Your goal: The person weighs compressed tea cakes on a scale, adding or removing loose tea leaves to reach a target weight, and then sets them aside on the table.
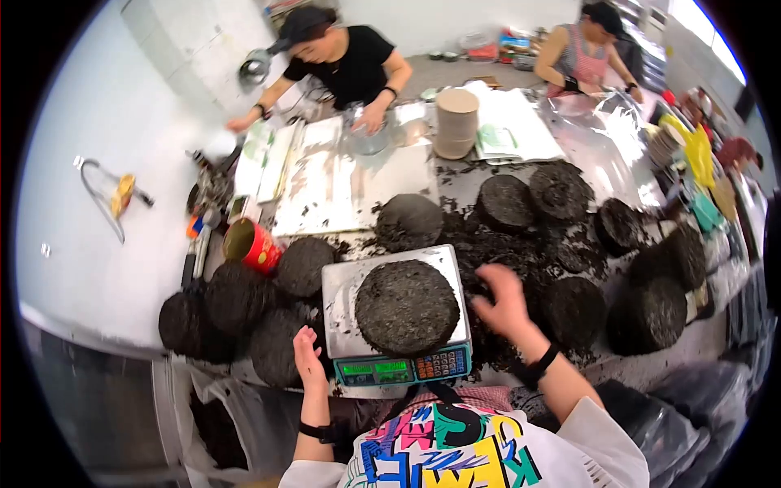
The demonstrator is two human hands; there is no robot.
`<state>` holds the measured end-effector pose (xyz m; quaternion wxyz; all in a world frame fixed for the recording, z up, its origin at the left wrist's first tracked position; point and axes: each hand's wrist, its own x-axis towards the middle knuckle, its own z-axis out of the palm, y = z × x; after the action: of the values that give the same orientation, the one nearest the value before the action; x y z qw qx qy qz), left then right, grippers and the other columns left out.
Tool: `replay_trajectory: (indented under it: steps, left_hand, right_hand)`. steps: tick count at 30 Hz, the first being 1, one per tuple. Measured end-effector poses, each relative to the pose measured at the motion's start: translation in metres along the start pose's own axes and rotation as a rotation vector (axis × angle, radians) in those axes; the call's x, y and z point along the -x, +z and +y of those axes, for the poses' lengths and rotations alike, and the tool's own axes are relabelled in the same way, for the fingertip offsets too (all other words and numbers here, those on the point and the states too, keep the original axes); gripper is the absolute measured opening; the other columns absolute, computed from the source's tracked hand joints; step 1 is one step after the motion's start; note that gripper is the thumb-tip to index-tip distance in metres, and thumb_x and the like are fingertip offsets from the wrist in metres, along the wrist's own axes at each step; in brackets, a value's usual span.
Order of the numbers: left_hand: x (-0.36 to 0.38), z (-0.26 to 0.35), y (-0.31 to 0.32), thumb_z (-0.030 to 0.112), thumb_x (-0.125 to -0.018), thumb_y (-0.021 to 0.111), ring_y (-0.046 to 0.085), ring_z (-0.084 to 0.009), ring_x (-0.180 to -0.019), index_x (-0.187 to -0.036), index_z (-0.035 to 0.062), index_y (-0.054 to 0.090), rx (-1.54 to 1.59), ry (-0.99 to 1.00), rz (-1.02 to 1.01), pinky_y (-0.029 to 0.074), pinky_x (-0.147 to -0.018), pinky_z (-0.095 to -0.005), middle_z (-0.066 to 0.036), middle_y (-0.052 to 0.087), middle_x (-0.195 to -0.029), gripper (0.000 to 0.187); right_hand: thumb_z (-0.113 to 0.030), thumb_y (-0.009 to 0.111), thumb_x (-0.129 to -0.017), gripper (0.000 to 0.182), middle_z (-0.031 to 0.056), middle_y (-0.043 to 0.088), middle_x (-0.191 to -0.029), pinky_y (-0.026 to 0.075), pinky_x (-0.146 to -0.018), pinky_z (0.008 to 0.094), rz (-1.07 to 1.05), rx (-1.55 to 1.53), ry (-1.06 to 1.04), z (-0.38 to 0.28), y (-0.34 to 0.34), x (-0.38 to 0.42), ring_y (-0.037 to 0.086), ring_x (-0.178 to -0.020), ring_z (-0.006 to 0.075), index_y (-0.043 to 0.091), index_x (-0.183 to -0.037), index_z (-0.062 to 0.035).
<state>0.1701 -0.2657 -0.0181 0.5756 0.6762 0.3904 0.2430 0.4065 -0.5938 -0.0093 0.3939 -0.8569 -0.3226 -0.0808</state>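
Note:
A dark, round pressed cake (407,307) with a rough, flaky surface lies flat on the steel pan of a digital scale (342,313). The scale's green display (378,372) is lit, but its digits are too small to read. My left hand (309,358) is at the scale's front left corner, fingers stretched out and holding nothing. To the right of the scale, my right hand (506,305) is over loose dark flakes (521,260), thumb and fingers apart and nothing in them. More dark cakes (573,311) stand on both sides of the scale.
A red tin (254,246) leans among cakes at the left. Across the table, one person (350,69) handles a clear round container (370,140); another person (582,57) works at the far right. A stack of round discs (455,124) stands near white paper sheets (521,126).

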Motion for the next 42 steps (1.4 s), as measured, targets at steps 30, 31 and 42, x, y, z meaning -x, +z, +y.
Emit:
replay_trajectory:
  steps: [30,31,42]
  left_hand:
    - [0.012,-0.007,0.114,0.026,-0.091,0.049,0.024,-0.042,-0.13,-0.139,-0.0007,0.024,-0.382,0.342,-0.238,0.02,-0.108,-0.0443,-0.029,0.027,-0.138,0.061]
    - [0.011,-0.005,0.118,0.027,-0.092,0.048,0.024,-0.0417,-0.13,-0.139,-0.0006,0.026,-0.295,0.344,-0.243,0.02,-0.108,-0.0443,-0.028,0.027,-0.139,0.059]
    - [0.006,0.005,0.18,0.027,-0.088,0.055,0.024,-0.0428,-0.129,-0.135,0.007,0.035,-0.36,0.408,-0.281,0.022,-0.107,-0.0463,-0.028,0.024,-0.14,0.055]
  right_hand:
    - [0.001,0.053,-0.069,0.021,0.0158,0.058,-0.09,0.045,-0.073,0.0438,-0.199,0.47,-0.012,-0.044,-0.013,-0.038,0.055,-0.087,0.0346,0.057,-0.089,-0.0041]
    - [-0.002,0.052,-0.071,0.023,0.0137,0.058,-0.093,0.044,-0.075,0.0417,-0.099,0.358,-0.16,-0.062,0.001,-0.037,0.054,-0.089,0.0306,0.058,-0.093,-0.0045]
    - [-0.025,0.055,-0.089,0.074,0.0227,0.03,-0.141,0.028,-0.105,0.04,-0.118,-0.557,1.032,0.002,0.056,0.018,0.031,-0.13,0.0317,0.011,-0.143,0.0034]
